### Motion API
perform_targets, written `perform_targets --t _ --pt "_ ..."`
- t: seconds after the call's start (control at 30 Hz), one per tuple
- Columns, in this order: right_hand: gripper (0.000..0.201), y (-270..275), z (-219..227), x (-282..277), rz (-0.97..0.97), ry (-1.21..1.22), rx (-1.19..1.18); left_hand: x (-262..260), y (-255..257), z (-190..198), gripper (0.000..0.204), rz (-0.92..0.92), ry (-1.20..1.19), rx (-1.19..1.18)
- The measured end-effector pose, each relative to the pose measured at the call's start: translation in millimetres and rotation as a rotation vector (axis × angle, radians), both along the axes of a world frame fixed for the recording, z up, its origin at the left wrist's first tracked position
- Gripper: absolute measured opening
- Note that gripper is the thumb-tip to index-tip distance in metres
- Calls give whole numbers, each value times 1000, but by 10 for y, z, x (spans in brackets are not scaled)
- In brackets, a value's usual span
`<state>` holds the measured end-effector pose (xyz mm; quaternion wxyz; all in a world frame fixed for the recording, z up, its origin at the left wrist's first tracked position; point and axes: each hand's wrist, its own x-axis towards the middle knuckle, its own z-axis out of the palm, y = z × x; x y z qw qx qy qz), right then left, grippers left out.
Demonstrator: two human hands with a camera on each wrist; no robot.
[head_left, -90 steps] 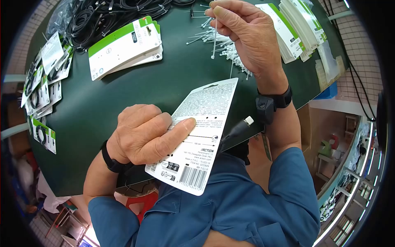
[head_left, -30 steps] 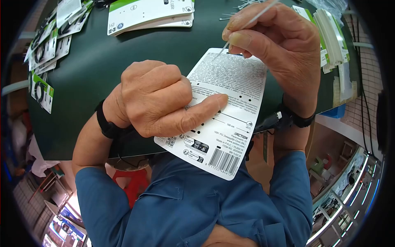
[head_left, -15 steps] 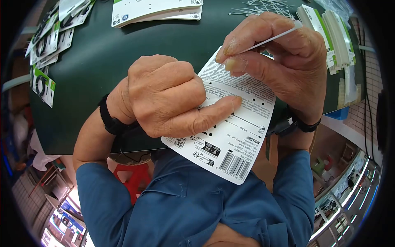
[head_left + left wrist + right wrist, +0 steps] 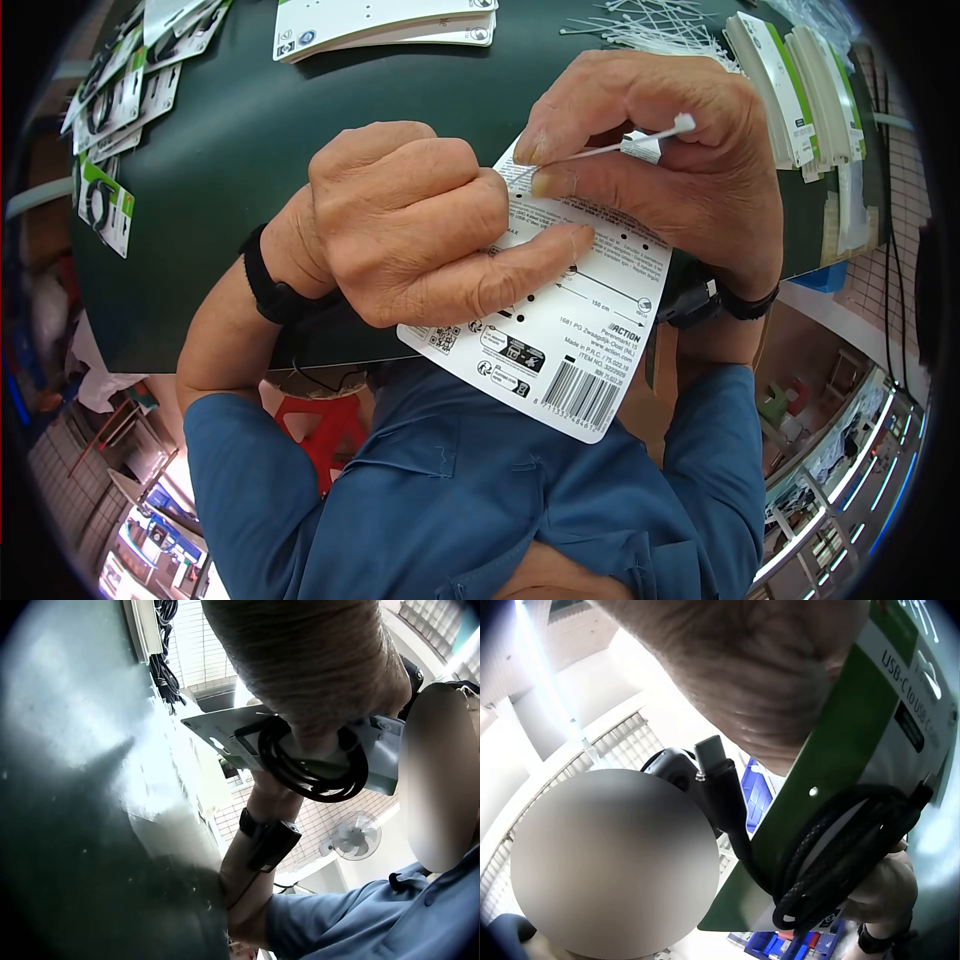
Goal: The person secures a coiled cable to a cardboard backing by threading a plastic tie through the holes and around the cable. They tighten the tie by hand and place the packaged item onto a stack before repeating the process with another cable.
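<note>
Head view | dark green table (image 4: 230,150) | left hand (image 4: 400,225) grips card (image 4: 560,330) | right hand (image 4: 660,150) pinches tie (image 4: 600,150)

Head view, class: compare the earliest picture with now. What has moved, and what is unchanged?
The right hand brought its white cable tie down from above the table onto the card, which rose closer. The left hand still grips the card with the coiled cable behind it.

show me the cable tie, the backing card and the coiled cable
cable tie (image 4: 610,148), head view, on its thin white strap between the fingers
backing card (image 4: 575,345), head view, on its printed back above the barcode
coiled cable (image 4: 840,855), right wrist view, on the black loops
</note>
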<state>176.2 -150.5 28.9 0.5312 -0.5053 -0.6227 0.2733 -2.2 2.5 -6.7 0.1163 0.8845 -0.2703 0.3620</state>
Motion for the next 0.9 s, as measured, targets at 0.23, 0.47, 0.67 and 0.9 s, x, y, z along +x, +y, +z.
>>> perform_targets --t 0.23,0.47,0.67,0.9 --pt "16 -25 94 46 13 -142 -212 59 -68 -32 47 53 -68 -59" --pt "19 21 80 91 63 -140 -106 92 -76 -44 46 59 -109 -106" --pt "25 -27 112 63 -102 78 -140 67 -67 82 49 -2 87 -214" --pt "18 11 -27 254 -703 99 345 119 33 -101 29 536 -31 -405"
